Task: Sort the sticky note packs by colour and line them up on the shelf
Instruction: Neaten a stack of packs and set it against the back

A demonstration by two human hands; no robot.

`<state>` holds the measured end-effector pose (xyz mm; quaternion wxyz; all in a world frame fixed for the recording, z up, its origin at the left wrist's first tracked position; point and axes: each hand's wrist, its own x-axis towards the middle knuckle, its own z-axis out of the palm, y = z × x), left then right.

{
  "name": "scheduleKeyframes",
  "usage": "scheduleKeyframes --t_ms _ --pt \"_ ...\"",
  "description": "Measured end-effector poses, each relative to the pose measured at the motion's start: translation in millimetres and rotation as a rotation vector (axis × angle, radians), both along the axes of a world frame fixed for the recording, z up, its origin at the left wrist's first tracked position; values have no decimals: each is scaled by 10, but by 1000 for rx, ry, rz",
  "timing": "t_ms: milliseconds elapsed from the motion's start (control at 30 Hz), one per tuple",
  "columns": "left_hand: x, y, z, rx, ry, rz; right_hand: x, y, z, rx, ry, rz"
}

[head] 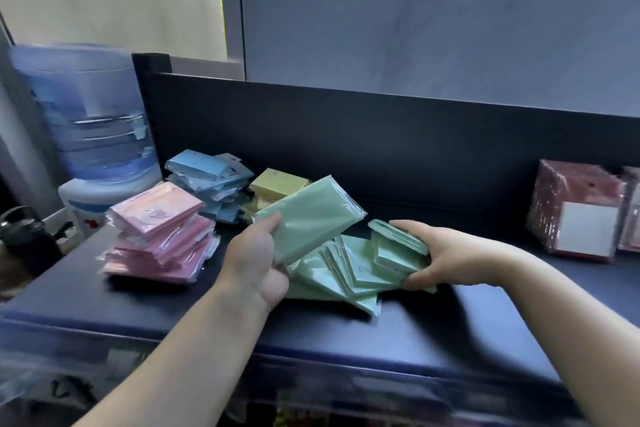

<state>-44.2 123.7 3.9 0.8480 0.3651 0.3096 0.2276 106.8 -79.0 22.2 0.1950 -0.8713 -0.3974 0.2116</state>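
Note:
On the dark shelf (450, 333) lie stacks of wrapped sticky note packs. A pink stack (161, 236) sits at the left, a blue stack (207, 180) behind it, and a yellow stack (277, 185) right of the blue. Green packs (346, 274) lie fanned out in the middle. My left hand (256, 260) holds one large green pack (311, 218) tilted above the fan. My right hand (446, 253) grips a small bundle of green packs (398, 246) at the fan's right end.
A red wrapped box (575, 211) with a white label stands at the shelf's right end. A water dispenser bottle (86, 114) rises left of the shelf, with a dark flask (24, 236) below it. A dark back panel (381, 135) closes off the shelf's rear.

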Motion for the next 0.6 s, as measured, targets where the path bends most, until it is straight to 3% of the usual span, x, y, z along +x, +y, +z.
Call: scheduleKeyframes --t_ms 233,433,600 --pt "268 -425 74 -49 1 -147 243 -586 35 -33 -44 -143" --pt "589 -598 175 83 53 -144 309 -1012 38 -58 -87 -167" --pt "874 -657 234 260 122 -122 387 -1339 60 -228 -162 -140"
